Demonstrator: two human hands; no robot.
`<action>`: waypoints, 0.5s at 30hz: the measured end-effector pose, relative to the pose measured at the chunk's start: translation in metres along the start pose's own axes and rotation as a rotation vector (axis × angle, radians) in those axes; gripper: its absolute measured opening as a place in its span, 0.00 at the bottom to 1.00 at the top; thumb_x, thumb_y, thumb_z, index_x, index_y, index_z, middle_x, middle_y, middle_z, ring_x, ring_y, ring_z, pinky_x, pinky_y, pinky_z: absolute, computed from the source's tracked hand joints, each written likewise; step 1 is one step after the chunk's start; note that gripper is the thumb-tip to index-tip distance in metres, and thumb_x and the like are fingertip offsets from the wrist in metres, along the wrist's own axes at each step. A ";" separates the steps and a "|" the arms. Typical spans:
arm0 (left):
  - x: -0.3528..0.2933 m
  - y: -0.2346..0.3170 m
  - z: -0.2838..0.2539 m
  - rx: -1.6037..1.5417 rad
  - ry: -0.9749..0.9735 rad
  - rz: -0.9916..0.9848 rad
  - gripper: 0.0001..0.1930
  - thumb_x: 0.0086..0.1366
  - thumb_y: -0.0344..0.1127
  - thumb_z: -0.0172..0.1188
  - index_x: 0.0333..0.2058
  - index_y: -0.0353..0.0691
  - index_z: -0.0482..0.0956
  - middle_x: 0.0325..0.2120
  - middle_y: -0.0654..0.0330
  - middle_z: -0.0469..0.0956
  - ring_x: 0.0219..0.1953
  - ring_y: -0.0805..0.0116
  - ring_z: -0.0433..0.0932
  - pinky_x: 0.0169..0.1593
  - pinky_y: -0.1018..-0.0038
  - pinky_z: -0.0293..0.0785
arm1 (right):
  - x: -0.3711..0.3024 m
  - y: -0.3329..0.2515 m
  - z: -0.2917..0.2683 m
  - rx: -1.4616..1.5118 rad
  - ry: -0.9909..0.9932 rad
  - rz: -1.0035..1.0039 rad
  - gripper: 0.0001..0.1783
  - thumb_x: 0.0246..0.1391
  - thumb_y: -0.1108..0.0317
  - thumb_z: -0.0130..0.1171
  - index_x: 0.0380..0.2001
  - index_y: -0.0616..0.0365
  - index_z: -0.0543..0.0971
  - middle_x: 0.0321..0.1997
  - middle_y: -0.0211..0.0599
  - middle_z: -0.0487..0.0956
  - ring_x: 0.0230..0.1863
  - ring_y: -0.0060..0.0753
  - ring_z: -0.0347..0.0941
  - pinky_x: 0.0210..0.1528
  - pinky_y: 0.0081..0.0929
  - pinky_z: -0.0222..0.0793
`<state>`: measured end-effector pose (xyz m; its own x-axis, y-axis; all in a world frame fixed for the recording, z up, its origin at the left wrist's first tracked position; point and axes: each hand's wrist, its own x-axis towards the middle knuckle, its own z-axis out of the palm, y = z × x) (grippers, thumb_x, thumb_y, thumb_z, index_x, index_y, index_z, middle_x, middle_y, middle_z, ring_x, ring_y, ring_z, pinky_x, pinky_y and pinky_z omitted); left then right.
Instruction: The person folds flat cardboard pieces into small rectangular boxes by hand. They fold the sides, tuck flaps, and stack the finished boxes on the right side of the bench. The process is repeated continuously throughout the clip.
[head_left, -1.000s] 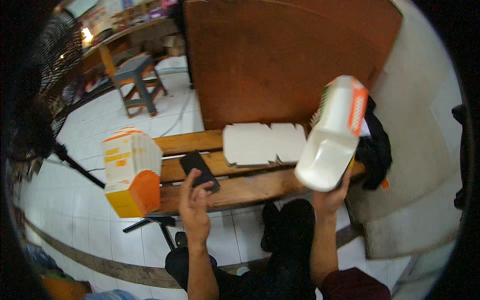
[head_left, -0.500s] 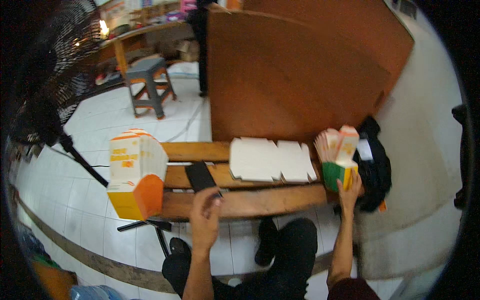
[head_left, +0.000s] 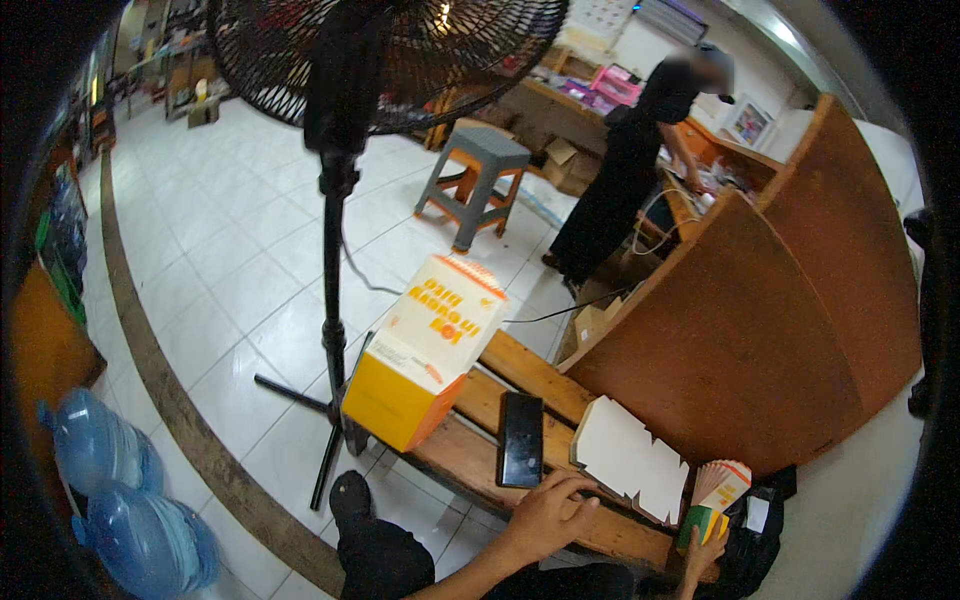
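My right hand (head_left: 705,552) is at the right end of the wooden bench, its fingers around the yellow side of a small stack of nested paper cartons (head_left: 712,510), green, yellow, white and orange. My left hand (head_left: 550,515) hovers over or rests at the bench's near edge; its fingers are loosely bent and apart, with nothing seen in them. Between the hands lies a pile of flat white die-cut card blanks (head_left: 635,460). Beside the left hand is a black phone (head_left: 521,440). A larger stack of nested white, yellow and orange cartons (head_left: 425,350) stands at the bench's left end.
A black pedestal fan (head_left: 333,250) stands beyond the bench's left end. Farther back are a grey stool (head_left: 475,180) and a person in dark clothes (head_left: 625,160) at a counter. Brown wooden panels (head_left: 730,340) border the far side. Blue water bottles (head_left: 150,530) lie at lower left.
The view has swung left, bringing in the fan, bottles and the other person. My right hand stays at the small carton stack; my left hand is now right of the phone, lower by the bench edge.
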<state>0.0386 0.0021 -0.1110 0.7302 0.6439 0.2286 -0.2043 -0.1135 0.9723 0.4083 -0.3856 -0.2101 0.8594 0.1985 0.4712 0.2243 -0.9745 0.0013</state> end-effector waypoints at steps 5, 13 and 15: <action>-0.001 0.005 -0.012 -0.007 0.019 0.028 0.14 0.63 0.37 0.60 0.44 0.35 0.78 0.41 0.51 0.76 0.46 0.56 0.77 0.51 0.66 0.73 | 0.024 0.010 -0.004 0.022 -0.191 -0.101 0.43 0.52 0.43 0.60 0.69 0.39 0.58 0.69 0.59 0.55 0.68 0.64 0.52 0.64 0.57 0.48; -0.003 0.022 -0.029 0.001 -0.016 -0.059 0.16 0.64 0.39 0.59 0.45 0.34 0.77 0.43 0.49 0.77 0.47 0.54 0.77 0.51 0.66 0.73 | 0.031 0.007 0.000 -0.009 -0.203 -0.115 0.43 0.53 0.40 0.57 0.68 0.42 0.59 0.70 0.51 0.58 0.70 0.63 0.49 0.66 0.59 0.48; -0.003 0.021 -0.029 0.039 0.027 -0.022 0.15 0.64 0.38 0.60 0.45 0.34 0.77 0.43 0.49 0.77 0.47 0.54 0.77 0.51 0.66 0.73 | 0.023 -0.001 0.005 -0.059 -0.064 -0.167 0.39 0.54 0.46 0.58 0.67 0.47 0.61 0.70 0.51 0.57 0.69 0.62 0.51 0.68 0.51 0.50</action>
<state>0.0130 0.0202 -0.0926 0.7159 0.6670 0.2061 -0.1624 -0.1280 0.9784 0.4298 -0.3792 -0.2043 0.8407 0.3621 0.4027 0.3401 -0.9317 0.1276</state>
